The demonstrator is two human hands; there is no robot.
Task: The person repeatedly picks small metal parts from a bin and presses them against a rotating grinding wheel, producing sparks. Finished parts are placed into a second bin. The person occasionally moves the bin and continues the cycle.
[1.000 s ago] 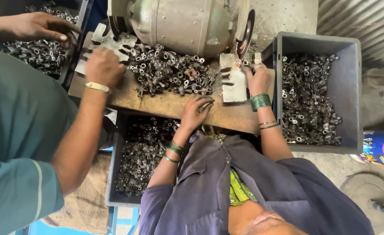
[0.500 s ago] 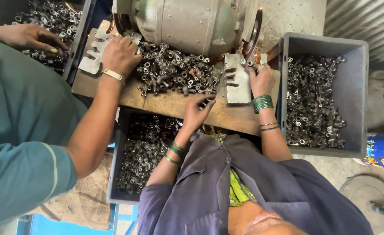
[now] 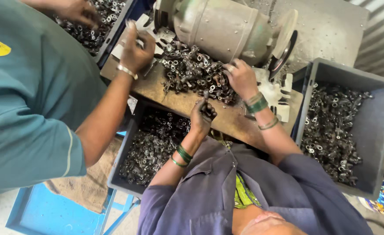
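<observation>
My left hand [image 3: 202, 115] hovers over the wooden bench [image 3: 179, 102] with its fingers pinched on a small dark metal part [image 3: 205, 97]. My right hand [image 3: 242, 78] lies on the pile of small metal parts [image 3: 187, 74] beside the grinder motor [image 3: 218, 28]. Its fingertips are buried among the parts, so its grip is hidden. Both my wrists wear green bangles. A co-worker in a green shirt stands on the left. One of their hands [image 3: 135, 48] holds a part at the white bracket on the bench's left end, and the other [image 3: 76, 11] reaches into a bin.
The grinding wheel [image 3: 285, 41] and a white bracket [image 3: 274, 95] sit right of my right hand. Grey bins of metal parts stand at the right [image 3: 374, 91], under the bench [image 3: 120, 152] and at the top left [image 3: 113, 30]. A blue stool [image 3: 48, 213] stands at the lower left.
My right hand has moved from the white bracket by the wheel onto the pile. My left hand has lifted off the pile's edge with a small part. The view has shifted closer.
</observation>
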